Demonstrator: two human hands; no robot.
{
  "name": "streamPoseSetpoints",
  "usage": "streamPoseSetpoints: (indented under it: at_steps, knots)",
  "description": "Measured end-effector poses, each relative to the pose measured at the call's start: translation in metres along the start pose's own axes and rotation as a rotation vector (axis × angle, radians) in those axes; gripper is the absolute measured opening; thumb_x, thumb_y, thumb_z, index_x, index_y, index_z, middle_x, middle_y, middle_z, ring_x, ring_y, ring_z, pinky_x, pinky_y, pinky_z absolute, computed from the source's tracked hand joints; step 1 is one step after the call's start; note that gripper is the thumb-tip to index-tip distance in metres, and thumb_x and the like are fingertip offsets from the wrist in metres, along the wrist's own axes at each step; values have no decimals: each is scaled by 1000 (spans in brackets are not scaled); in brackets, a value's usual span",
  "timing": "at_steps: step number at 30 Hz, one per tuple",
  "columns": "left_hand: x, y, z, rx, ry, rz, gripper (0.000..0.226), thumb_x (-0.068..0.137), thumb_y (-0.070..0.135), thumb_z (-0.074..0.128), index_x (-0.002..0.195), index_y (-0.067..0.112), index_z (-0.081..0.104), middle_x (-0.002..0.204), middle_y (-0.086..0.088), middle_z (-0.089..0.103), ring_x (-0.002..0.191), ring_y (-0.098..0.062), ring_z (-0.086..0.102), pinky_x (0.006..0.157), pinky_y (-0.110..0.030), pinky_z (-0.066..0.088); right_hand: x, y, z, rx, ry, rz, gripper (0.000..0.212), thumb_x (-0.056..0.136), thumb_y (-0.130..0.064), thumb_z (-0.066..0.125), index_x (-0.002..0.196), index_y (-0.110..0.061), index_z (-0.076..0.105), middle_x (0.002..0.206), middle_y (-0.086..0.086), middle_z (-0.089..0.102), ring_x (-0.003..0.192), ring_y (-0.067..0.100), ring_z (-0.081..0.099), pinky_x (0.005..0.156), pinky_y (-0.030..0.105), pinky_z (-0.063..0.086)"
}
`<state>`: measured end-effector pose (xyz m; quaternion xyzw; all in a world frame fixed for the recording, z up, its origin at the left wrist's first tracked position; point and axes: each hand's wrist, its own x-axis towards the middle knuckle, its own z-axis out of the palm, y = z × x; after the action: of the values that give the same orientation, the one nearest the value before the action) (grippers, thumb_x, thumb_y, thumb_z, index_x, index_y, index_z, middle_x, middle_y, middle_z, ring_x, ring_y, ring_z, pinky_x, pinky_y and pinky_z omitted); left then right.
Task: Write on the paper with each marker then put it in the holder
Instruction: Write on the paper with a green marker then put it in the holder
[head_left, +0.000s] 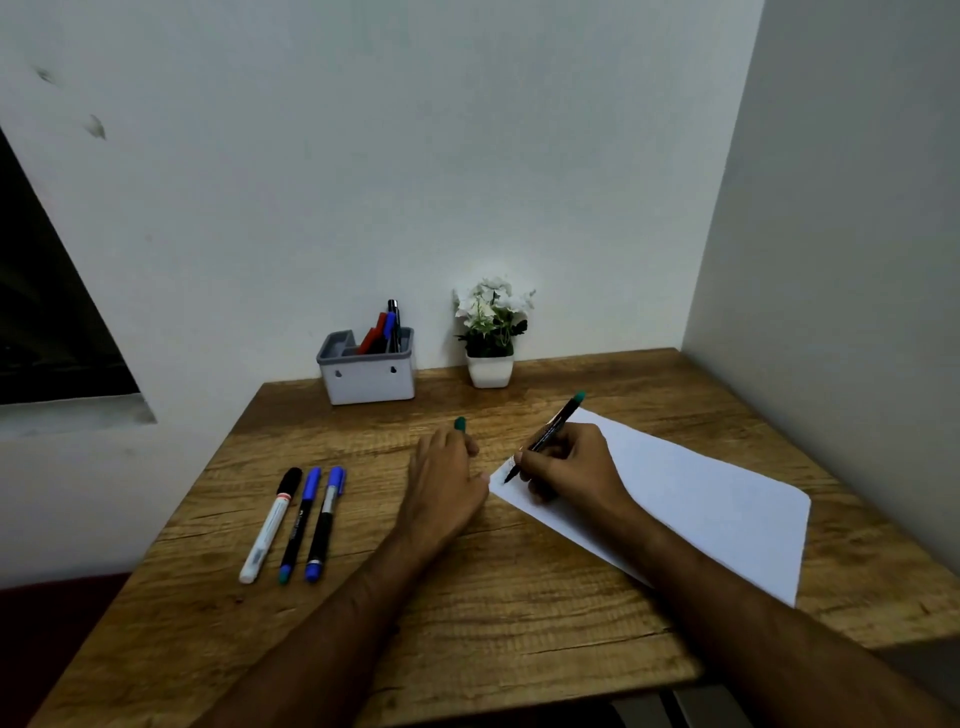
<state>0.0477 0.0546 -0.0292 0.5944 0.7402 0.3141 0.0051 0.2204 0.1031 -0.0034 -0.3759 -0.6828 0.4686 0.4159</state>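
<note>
Two hands work: right hand (569, 462) grip pinches a slim black marker (545, 436), tip at the smooth paper (701, 499) corner; left hand (447, 478) grip holds a green cap (460, 424) beside it on the grainy wooden table (519, 613).

wooden table (467, 597) | on it: paper (701, 499), three markers (298, 525), holder (369, 371), potted plant (491, 338)

A brown wood-grain bench (467, 597) carries a white paper (701, 509), a black marker (550, 431) with a green end, a green cap (460, 424), a white-and-grey holder (369, 376) and a white-flowered plant (491, 322) in a white pot.
</note>
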Motion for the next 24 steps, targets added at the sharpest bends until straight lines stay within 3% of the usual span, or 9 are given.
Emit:
streamPoseSetpoints:
  at_steps: [4,9,13,21,24]
  knots:
    - [0,-3,1,22,-19,33,28,88,29,62,113,23,52,118,5,49,114,-15,41,99,-32,37,2,1,-1,-8,-12,-5,9,88,-1,68,88,-2,77,69,20,73,59,31,68,58,35,57]
    - [-2,-4,3,41,-42,94,32,90,25,57,121,19,51,122,4,48,119,-14,41,100,-30,38,1,3,1,-150,-46,-97,12,82,-8,67,79,-13,77,74,1,76,77,12,73,68,27,58]
    - [-2,-5,3,48,-59,116,36,92,25,54,126,18,50,125,4,48,121,-13,42,101,-30,38,-2,3,6,-255,-10,-142,39,81,-7,68,52,-31,57,50,-17,60,55,-2,58,53,13,40]
    - [-2,-6,5,53,-62,118,40,95,27,52,133,17,48,132,3,48,125,-12,39,105,-31,37,1,11,7,-325,8,-198,39,80,-17,68,48,-28,48,46,-11,52,49,0,48,50,17,34]
    - [-2,-6,6,67,-59,127,40,95,27,51,134,16,47,132,3,48,125,-12,39,105,-30,37,3,14,7,-335,-3,-195,33,80,-21,66,51,-22,49,49,-6,52,50,1,46,51,25,35]
